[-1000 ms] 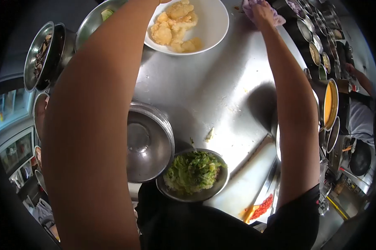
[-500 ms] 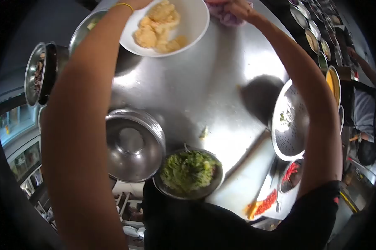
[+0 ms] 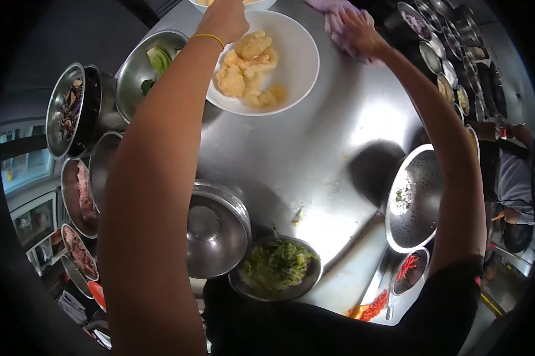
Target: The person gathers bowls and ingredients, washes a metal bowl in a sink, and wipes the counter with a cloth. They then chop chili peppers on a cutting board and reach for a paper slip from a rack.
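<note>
My left hand (image 3: 223, 19) is closed at the far left rim of a white bowl (image 3: 300, 62). Its fingertips are hidden, so what it grips does not show. In this bowl lie pale golden, battered-looking lumps of food (image 3: 249, 68). A second white bowl (image 3: 258, 5) with similar food is partly cut off behind the hand. My right hand (image 3: 359, 32) lies with spread fingers on a crumpled purple cloth (image 3: 335, 29), pressed on the steel table (image 3: 303, 142).
Nearby stand a steel bowl (image 3: 217, 246), a bowl of shredded greens (image 3: 279, 264) and a white colander (image 3: 415, 204). A knife (image 3: 375, 282) lies on a cutting board (image 3: 344, 276) beside chopped red pieces (image 3: 374, 307). Ingredient bowls line the left side. A person (image 3: 513, 172) is at the right.
My view has shifted, so table items appear lower and further right. My left hand has come further into view at the bowl. My right hand now lies spread on the cloth.
</note>
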The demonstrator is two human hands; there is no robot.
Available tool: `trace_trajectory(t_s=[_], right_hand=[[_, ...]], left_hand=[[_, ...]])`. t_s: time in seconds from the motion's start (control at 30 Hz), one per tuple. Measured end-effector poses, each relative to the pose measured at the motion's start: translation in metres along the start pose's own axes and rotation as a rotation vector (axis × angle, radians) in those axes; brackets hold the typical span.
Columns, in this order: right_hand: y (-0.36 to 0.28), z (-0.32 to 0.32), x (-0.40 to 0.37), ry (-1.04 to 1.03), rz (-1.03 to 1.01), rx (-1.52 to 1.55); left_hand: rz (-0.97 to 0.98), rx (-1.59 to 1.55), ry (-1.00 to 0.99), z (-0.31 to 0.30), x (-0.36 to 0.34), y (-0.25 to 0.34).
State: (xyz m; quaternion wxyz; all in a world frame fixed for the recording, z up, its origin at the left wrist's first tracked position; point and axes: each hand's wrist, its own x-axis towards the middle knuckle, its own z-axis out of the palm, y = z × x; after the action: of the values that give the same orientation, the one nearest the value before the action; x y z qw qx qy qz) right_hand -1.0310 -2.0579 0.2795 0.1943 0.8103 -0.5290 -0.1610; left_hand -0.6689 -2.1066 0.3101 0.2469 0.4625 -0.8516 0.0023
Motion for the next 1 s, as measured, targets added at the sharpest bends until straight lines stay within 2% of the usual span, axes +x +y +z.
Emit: trace_trajectory(t_s=[0.07, 0.13, 0.17, 0.23, 0.27, 0.3, 0.33, 0.37, 0.4, 0.43, 0.57, 0.63, 0.67, 0.73, 0.77, 0.8, 0.83, 0.87, 0.9, 0.93, 0.97, 1.0], right_hand=[[-0.021, -0.032, 0.038, 0.659, -0.094, -0.052], [-0.032, -0.074, 0.07, -0.106, 0.518, 1.206], [-0.041, -0.069, 0.074, -0.108, 0.536, 1.219], [-0.054, -0.057, 0.074, 0.293, 0.097, 0.948], [-0.058, -0.067, 0.064, 0.28, 0.111, 0.953], [-0.059, -0.077, 0.049, 0.201, -0.058, 0.915], [-0.062, -0.087, 0.03, 0.118, -0.227, 0.872], [-0.064, -0.084, 0.006, 0.094, -0.211, 0.872], [-0.064, -0.079, -0.022, 0.062, -0.324, 0.763], [-0.059, -0.072, -0.047, 0.03, -0.438, 0.652], [-0.005, -0.048, -0.109, 0.028, -0.35, 0.542], [0.018, -0.027, -0.105, -0.41, -0.225, 0.165], [0.005, -0.045, -0.103, -0.41, -0.222, 0.168], [-0.029, -0.098, -0.1, -0.441, 0.285, 0.364], [-0.034, -0.082, -0.107, -0.34, 0.29, 0.641], [-0.041, -0.067, -0.121, -0.236, 0.154, 0.72], [-0.051, -0.069, -0.132, -0.128, 0.014, 0.797], [-0.072, -0.119, -0.128, -0.46, 0.017, 0.767], [-0.099, -0.124, -0.141, -0.355, -0.162, 0.434], [-0.12, -0.137, -0.15, -0.354, -0.266, 0.451], [-0.135, -0.155, -0.159, -0.365, -0.342, 0.471], [-0.148, -0.161, -0.165, -0.373, -0.34, 0.478]], left_hand=[[-0.036, -0.001, -0.214, -0.013, 0.003, 0.008], [0.017, 0.037, -0.194, -0.017, 0.002, 0.007], [0.049, 0.056, -0.17, -0.017, -0.001, 0.007], [0.063, 0.037, -0.122, -0.018, -0.003, 0.009], [0.063, 0.019, -0.066, -0.024, -0.004, 0.015], [0.012, -0.028, -0.181, -0.032, -0.002, 0.019], [0.018, -0.046, -0.193, -0.045, 0.0, 0.03], [-0.088, -0.132, -0.25, -0.056, 0.002, 0.041], [-0.199, -0.216, -0.304, -0.059, 0.001, 0.049], [-0.199, -0.239, -0.31, -0.055, -0.001, 0.049], [-0.097, -0.057, -0.207, -0.032, -0.001, 0.023], [-0.072, 0.016, -0.147, -0.021, -0.002, 0.009], [-0.025, 0.008, -0.116, -0.016, 0.0, 0.004], [0.04, -0.017, -0.095, -0.011, 0.0, 0.001], [0.053, 0.02, -0.113, -0.014, 0.002, 0.003], [0.062, 0.058, -0.131, -0.017, 0.004, 0.005], [0.049, -0.003, -0.234, -0.023, 0.009, 0.009], [0.051, -0.008, -0.237, -0.029, 0.01, 0.017], [-0.045, -0.03, -0.257, -0.034, 0.011, 0.028], [-0.139, -0.052, -0.277, -0.037, 0.01, 0.035], [-0.135, -0.055, -0.282, -0.031, 0.011, 0.038], [-0.04, -0.059, -0.173, -0.018, 0.014, 0.04]])
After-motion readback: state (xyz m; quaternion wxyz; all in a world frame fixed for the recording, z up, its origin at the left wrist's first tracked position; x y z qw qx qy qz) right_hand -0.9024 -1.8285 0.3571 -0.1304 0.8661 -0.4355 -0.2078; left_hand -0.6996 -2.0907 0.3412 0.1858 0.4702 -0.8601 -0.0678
